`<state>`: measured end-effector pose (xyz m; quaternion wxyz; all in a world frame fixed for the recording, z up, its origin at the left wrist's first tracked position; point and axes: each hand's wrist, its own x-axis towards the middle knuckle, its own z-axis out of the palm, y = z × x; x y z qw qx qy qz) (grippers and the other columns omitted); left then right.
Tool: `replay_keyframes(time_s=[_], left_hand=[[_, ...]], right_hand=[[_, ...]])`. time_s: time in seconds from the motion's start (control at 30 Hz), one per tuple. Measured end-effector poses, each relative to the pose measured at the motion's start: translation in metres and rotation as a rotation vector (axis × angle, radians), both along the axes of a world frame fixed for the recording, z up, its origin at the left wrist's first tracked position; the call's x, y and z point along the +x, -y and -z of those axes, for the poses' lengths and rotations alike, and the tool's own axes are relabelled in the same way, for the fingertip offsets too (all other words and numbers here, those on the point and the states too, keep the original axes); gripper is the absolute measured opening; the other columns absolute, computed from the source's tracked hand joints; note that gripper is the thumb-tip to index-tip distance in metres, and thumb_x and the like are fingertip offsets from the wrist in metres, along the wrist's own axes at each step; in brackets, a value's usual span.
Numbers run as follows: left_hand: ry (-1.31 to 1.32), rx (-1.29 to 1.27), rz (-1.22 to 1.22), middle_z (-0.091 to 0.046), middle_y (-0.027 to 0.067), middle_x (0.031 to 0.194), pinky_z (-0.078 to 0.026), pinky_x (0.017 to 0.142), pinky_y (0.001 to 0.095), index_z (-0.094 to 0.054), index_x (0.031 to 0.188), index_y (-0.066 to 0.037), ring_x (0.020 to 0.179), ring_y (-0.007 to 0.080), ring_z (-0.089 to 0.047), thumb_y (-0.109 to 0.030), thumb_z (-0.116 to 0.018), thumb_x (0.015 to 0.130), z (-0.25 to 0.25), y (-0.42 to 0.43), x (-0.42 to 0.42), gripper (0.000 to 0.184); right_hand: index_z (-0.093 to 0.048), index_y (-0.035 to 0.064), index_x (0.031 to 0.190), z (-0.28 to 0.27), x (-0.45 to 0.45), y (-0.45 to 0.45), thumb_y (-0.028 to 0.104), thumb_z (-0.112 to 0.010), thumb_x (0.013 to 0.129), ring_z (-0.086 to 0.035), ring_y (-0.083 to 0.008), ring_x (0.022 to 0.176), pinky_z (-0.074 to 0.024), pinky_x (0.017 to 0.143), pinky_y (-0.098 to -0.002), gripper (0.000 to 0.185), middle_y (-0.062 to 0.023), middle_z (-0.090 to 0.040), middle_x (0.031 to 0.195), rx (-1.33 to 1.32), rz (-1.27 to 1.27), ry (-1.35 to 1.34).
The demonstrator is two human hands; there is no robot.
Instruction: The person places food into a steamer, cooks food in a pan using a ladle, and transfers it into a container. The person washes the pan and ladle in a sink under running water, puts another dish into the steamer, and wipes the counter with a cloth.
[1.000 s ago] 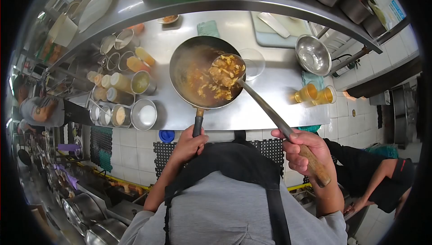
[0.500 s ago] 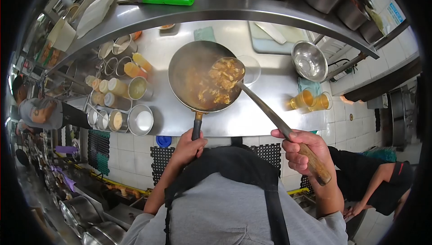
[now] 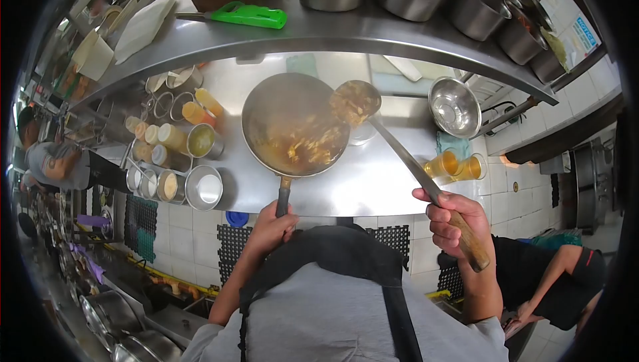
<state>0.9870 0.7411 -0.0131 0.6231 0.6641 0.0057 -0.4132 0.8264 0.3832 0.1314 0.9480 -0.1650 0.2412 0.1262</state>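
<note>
My left hand (image 3: 273, 227) is wrapped round the handle of a dark wok (image 3: 269, 112) held above the steel counter. Brown saucy food with pale pieces (image 3: 313, 146) lies in the wok's lower right, and a haze hangs over it. In my right hand (image 3: 459, 225) is the wooden-ended handle of a long metal ladle (image 3: 403, 152). The ladle's bowl, loaded with the same chunky food (image 3: 353, 104), overlaps the wok's right rim from this viewpoint. Below that bowl a clear round dish (image 3: 363, 137) on the counter is partly hidden.
Squeeze bottles (image 3: 172, 137) and steel seasoning pots (image 3: 204, 187) crowd the counter's left. To the right are a steel bowl (image 3: 454, 107) and two amber cups (image 3: 459, 166). A shelf (image 3: 333, 32) with pots and a green lighter (image 3: 246, 16) crosses above. Other people stand left and right.
The ladle's loaded bowl has shifted right, from over the wok's inside to its right rim. The wok has moved slightly left. The head view has tilted a little upward.
</note>
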Motion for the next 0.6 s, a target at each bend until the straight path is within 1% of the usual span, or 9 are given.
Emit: replay_keyframes(time_s=[0.13, 0.23, 0.27, 0.37, 0.43, 0.5, 0.57, 0.6], left_hand=[[0.015, 0.021, -0.034, -0.049, -0.0008, 0.061, -0.037, 0.046, 0.0274, -0.049, 0.092, -0.008, 0.047, 0.0103, -0.047, -0.008, -0.067, 0.091, -0.002, -0.007, 0.001, 0.018], [0.014, 0.003, -0.040, -0.049, -0.0009, 0.062, -0.037, 0.046, 0.0272, -0.049, 0.092, -0.008, 0.048, 0.0104, -0.047, -0.008, -0.067, 0.091, -0.002, -0.014, 0.003, 0.018], [0.010, -0.002, -0.051, -0.049, -0.0008, 0.062, -0.037, 0.045, 0.0272, -0.049, 0.093, -0.008, 0.048, 0.0103, -0.047, -0.008, -0.067, 0.091, -0.001, -0.018, 0.004, 0.018], [0.010, -0.013, -0.070, -0.049, -0.0005, 0.064, -0.037, 0.045, 0.0271, -0.049, 0.094, -0.009, 0.048, 0.0101, -0.047, -0.008, -0.067, 0.091, 0.007, -0.028, 0.007, 0.019], [0.014, -0.002, -0.049, -0.050, -0.0003, 0.065, -0.036, 0.044, 0.0269, -0.049, 0.094, -0.009, 0.048, 0.0098, -0.046, -0.007, -0.067, 0.090, 0.020, -0.038, 0.009, 0.019], [0.018, -0.047, -0.090, -0.050, -0.0003, 0.066, -0.036, 0.044, 0.0265, -0.049, 0.094, -0.010, 0.048, 0.0095, -0.044, -0.005, -0.067, 0.089, 0.014, -0.038, 0.009, 0.019], [-0.008, -0.053, -0.082, -0.049, 0.0002, 0.067, -0.036, 0.045, 0.0260, -0.050, 0.095, -0.009, 0.050, 0.0092, -0.045, -0.003, -0.067, 0.088, 0.020, -0.044, 0.013, 0.019], [-0.005, -0.065, -0.067, -0.048, 0.0004, 0.067, -0.036, 0.046, 0.0259, -0.050, 0.095, -0.008, 0.051, 0.0092, -0.045, -0.003, -0.067, 0.088, 0.024, -0.046, 0.015, 0.019]], right_hand=[[-0.053, -0.0087, 0.136, 0.021, 0.001, 0.003, 0.013, -0.051, 0.104, -0.058, -0.0143, 0.047, -0.0486, 0.039, -0.0277, 0.039, -0.0054, -0.062, 0.075, -0.070, 0.025, -0.015], [-0.054, -0.0084, 0.134, 0.046, 0.001, 0.002, 0.014, -0.055, 0.101, -0.055, -0.0136, 0.045, -0.0460, 0.039, -0.0273, 0.040, -0.0045, -0.061, 0.075, -0.191, 0.013, -0.050], [-0.056, -0.0070, 0.133, 0.054, 0.001, -0.001, 0.015, -0.058, 0.099, -0.054, -0.0133, 0.046, -0.0455, 0.040, -0.0275, 0.040, -0.0032, -0.060, 0.074, -0.276, -0.004, -0.050], [-0.058, -0.0054, 0.131, 0.075, -0.001, -0.010, 0.016, -0.060, 0.098, -0.054, -0.0131, 0.047, -0.0462, 0.043, -0.0278, 0.039, -0.0023, -0.058, 0.074, -0.556, -0.087, -0.075], [-0.061, -0.0045, 0.127, 0.090, -0.002, -0.025, 0.016, -0.060, 0.096, -0.054, -0.0135, 0.048, -0.0477, 0.046, -0.0275, 0.037, -0.0016, -0.058, 0.075, -0.724, -0.092, -0.157], [-0.062, -0.0050, 0.119, 0.112, -0.002, -0.041, 0.017, -0.059, 0.096, -0.059, -0.0151, 0.050, -0.0499, 0.048, -0.0294, 0.033, -0.0046, -0.063, 0.077, -0.884, -0.113, -0.208], [-0.062, -0.0043, 0.109, 0.126, -0.003, -0.051, 0.018, -0.059, 0.094, -0.064, -0.0184, 0.053, -0.0528, 0.050, -0.0352, 0.027, -0.0130, -0.068, 0.079, -1.183, -0.259, -0.205], [-0.061, -0.0042, 0.105, 0.120, -0.005, -0.058, 0.018, -0.060, 0.092, -0.067, -0.0254, 0.058, -0.0545, 0.056, -0.0405, 0.025, -0.0186, -0.069, 0.080, -1.283, -0.262, -0.230]])
